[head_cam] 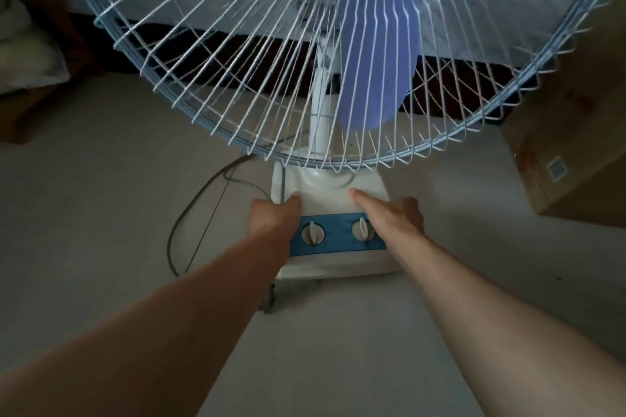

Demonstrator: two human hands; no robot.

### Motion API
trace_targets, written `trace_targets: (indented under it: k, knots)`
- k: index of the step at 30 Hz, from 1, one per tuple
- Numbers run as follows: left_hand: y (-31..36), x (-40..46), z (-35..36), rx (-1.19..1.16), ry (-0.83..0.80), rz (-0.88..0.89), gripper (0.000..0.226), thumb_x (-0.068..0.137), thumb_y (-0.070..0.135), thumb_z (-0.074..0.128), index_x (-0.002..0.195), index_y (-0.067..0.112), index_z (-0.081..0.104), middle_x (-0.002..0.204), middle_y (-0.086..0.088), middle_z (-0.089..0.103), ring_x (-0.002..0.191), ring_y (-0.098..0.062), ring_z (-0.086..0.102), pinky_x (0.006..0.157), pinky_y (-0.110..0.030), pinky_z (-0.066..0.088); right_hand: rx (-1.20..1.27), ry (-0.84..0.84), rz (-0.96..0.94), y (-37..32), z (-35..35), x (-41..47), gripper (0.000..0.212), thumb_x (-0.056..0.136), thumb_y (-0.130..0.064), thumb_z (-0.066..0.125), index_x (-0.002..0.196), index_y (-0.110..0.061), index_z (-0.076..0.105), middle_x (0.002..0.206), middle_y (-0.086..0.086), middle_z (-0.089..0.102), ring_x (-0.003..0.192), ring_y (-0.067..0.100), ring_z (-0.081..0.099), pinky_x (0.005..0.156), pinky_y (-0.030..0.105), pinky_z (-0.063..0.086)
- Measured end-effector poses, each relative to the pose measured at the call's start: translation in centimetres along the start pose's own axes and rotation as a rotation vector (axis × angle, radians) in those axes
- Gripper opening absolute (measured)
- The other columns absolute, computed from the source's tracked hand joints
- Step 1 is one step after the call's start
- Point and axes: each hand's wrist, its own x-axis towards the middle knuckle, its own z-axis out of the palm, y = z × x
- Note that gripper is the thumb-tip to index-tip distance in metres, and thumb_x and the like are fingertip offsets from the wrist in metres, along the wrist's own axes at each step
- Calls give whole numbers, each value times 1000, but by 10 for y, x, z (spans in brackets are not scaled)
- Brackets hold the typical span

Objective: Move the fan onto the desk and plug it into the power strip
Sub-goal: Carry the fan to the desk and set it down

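gripping the white fan by its blue-banded base, both hands.

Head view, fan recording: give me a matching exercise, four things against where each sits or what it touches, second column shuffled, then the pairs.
Things:
1. left hand
2. right hand
3. power cord
4. cardboard box

Places:
A. on the floor at the far right
B. grips the right side of the fan base
C. trails over the floor left of the base
D. grips the left side of the base

Pairs: 1-D, 2-B, 3-C, 4-A
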Motion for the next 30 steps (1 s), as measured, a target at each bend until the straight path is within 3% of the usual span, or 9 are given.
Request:
trace_targets:
  k: [5, 10, 12, 14, 16, 19, 22, 27, 30]
  knots:
    - [-2, -5, -7, -4, -9, 38, 67, 77, 52, 63, 121, 6, 43, 100, -8, 49, 85, -24, 50, 72, -35, 41, -127, 1, -94, 7, 2, -9, 100, 55, -77, 55, 131, -13, 44, 136, 11, 51, 118, 33, 52, 79, 32, 37]
    - [-9, -11, -10, -107, -46, 49, 61, 77, 48, 66, 122, 12, 47, 92, -2, 54, 79, -20, 52, 73, -33, 42, -91, 26, -119, 13, 0, -21, 104, 55, -77, 56, 135, -13, 42, 139, 10, 49, 122, 32, 50, 95, 37, 42]
    - [-11, -14, -14, -127, -35, 60, 58, 76, 46, 68, 119, 12, 48, 80, 3, 51, 70, -14, 51, 71, -33, 42, -91, 33, -114, 15, 1, -26, 102, 52, -78, 56, 132, -15, 47, 134, 10, 53, 118, 31, 53, 95, 37, 45]
    - [-9, -19, -20, -132, -41, 71, 54, 77, 43, 68, 116, 13, 47, 82, 2, 52, 68, -13, 50, 68, -30, 43, -79, 34, -113, 15, 2, -33, 101, 48, -79, 54, 127, -16, 52, 129, 9, 58, 113, 31, 56, 95, 39, 47]
    - [-5, -25, -29, -133, -50, 85, 50, 78, 43, 67, 114, 14, 46, 86, 0, 55, 66, -13, 52, 56, -24, 42, -51, 33, -121, 12, 1, -40, 102, 45, -79, 53, 125, -16, 54, 127, 8, 59, 112, 30, 57, 94, 39, 48]
    - [7, -39, -41, -136, -45, 106, 51, 79, 44, 66, 117, 15, 47, 75, 6, 50, 60, -8, 49, 44, -20, 33, -36, 42, -136, 3, -6, -51, 103, 46, -79, 54, 127, -15, 52, 129, 9, 58, 114, 31, 56, 90, 32, 46]
    - [21, -57, -54, -152, -37, 112, 51, 80, 43, 66, 118, 15, 48, 71, 8, 48, 57, -7, 48, 43, -19, 31, -24, 49, -161, -11, -19, -67, 103, 45, -78, 55, 126, -15, 52, 128, 9, 58, 111, 31, 57, 79, 29, 41]
    - [57, -91, -81, -188, -35, 135, 58, 78, 43, 68, 124, 14, 49, 76, 6, 49, 60, -8, 47, 61, -25, 42, -24, 69, -192, -49, -51, -102, 94, 43, -79, 55, 115, -17, 60, 116, 7, 64, 100, 29, 61, 79, 32, 48]
    - [91, -118, -104, -191, -12, 154, 56, 78, 44, 67, 122, 13, 49, 73, 8, 46, 59, -10, 46, 58, -24, 42, -7, 87, -237, -82, -74, -127, 85, 41, -79, 55, 99, -18, 65, 103, 4, 68, 89, 26, 63, 79, 33, 52]
